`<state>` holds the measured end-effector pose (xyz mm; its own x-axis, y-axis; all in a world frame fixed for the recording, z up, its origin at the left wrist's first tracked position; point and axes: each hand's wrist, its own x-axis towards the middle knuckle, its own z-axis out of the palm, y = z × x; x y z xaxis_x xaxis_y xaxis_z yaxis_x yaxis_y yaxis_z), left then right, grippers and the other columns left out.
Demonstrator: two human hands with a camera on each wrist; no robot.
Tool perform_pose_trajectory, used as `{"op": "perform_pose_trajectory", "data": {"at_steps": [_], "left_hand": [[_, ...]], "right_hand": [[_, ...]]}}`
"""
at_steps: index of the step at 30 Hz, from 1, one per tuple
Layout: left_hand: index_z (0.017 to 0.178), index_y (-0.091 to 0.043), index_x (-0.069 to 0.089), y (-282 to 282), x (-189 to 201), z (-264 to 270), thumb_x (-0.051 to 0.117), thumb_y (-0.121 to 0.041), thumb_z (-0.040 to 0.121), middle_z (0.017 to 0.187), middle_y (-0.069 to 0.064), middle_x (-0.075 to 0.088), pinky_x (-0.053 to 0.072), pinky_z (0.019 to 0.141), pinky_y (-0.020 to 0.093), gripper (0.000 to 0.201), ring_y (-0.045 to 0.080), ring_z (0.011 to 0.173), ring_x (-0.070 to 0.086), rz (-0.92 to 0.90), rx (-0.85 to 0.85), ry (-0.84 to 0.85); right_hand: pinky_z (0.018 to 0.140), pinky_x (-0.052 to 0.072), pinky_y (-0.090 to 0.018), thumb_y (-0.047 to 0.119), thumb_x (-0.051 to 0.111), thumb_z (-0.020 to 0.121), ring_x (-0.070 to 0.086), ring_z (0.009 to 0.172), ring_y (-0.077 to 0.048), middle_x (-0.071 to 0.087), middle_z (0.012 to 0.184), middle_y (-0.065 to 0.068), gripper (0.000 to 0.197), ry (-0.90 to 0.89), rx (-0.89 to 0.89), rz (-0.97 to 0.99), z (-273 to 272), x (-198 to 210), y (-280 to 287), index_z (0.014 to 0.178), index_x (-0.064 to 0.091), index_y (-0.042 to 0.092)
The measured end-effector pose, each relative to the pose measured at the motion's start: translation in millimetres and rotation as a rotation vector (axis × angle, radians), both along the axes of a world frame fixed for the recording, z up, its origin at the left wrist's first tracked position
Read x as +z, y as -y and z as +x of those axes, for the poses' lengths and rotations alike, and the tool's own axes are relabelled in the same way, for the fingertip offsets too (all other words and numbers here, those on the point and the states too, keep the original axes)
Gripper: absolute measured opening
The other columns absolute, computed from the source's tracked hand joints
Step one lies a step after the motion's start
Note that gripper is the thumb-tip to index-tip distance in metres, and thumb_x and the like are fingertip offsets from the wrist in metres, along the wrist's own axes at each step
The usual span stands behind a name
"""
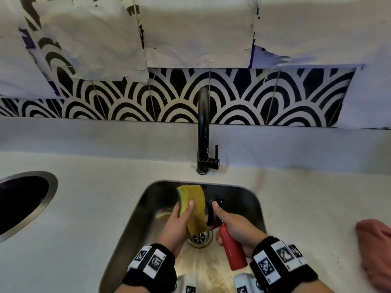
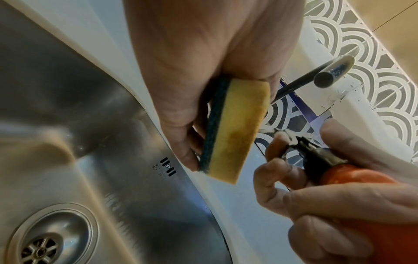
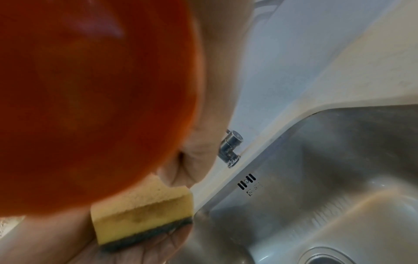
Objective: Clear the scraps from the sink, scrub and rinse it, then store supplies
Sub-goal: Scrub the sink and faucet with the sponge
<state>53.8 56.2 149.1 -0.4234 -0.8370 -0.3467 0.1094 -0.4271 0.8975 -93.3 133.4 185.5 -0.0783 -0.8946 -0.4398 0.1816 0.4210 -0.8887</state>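
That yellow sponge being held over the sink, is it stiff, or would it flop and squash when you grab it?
Probably soft. The sponge curves over the left hand in the head view, so it likely bends easily. Its thick yellow foam looks porous, suggesting it is light and squashes under pressure. The dark scouring layer is thin and probably a little stiffer and rougher.

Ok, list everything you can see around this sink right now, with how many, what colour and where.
sponge: one, yellow with a dark green scrub layer, held over the sink
spray bottle: one, red with a black trigger head, held over the sink, nozzle toward the sponge
sink: one, steel, set in the counter
drain: one, metal, in the sink floor
tap: one, black, behind the sink
counter: one, pale
round opening: one, steel-rimmed, dark, far left
cloth: one, reddish, right edge of the counter
left hand: grips the sponge
right hand: grips the spray bottle
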Motion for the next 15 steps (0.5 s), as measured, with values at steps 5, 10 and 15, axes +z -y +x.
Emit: {"op": "perform_pose_trajectory", "data": {"at_steps": [5, 10, 15], "left_hand": [[0.146, -0.023, 0.031, 0, 0, 1, 0.061, -0.044, 0.083, 0.125, 0.004, 0.061, 0.051, 0.094, 0.045, 0.072, 0.022, 0.107, 0.064, -0.021, -0.013, 0.009], [0.144, -0.023, 0.034, -3, -3, 2, 0.062, -0.046, 0.081, 0.123, 0.005, 0.064, 0.05, 0.096, 0.046, 0.073, 0.022, 0.106, 0.066, -0.019, -0.024, 0.038], [0.118, -0.027, 0.051, -8, -3, -2, 0.058, -0.034, 0.091, 0.112, 0.001, 0.065, 0.054, 0.087, 0.042, 0.028, 0.019, 0.1, 0.064, -0.039, -0.041, 0.074]], "right_hand": [[0.054, 0.049, -0.025, 0.067, 0.055, 0.073, 0.055, 0.046, -0.013, 0.06, 0.059, 0.0, 0.058, -0.054, -0.017, 0.03, 0, -2, 1, 0.079, 0.064, 0.01], [0.049, 0.048, -0.023, 0.056, 0.053, 0.085, 0.055, 0.046, -0.012, 0.063, 0.072, -0.003, 0.052, -0.018, -0.082, -0.036, -3, -4, -1, 0.098, 0.069, 0.009], [0.064, 0.05, -0.029, 0.053, 0.056, 0.085, 0.058, 0.062, -0.017, 0.057, 0.084, -0.003, 0.042, -0.178, -0.242, -0.115, -28, -11, -7, 0.105, 0.062, 0.017]]}}
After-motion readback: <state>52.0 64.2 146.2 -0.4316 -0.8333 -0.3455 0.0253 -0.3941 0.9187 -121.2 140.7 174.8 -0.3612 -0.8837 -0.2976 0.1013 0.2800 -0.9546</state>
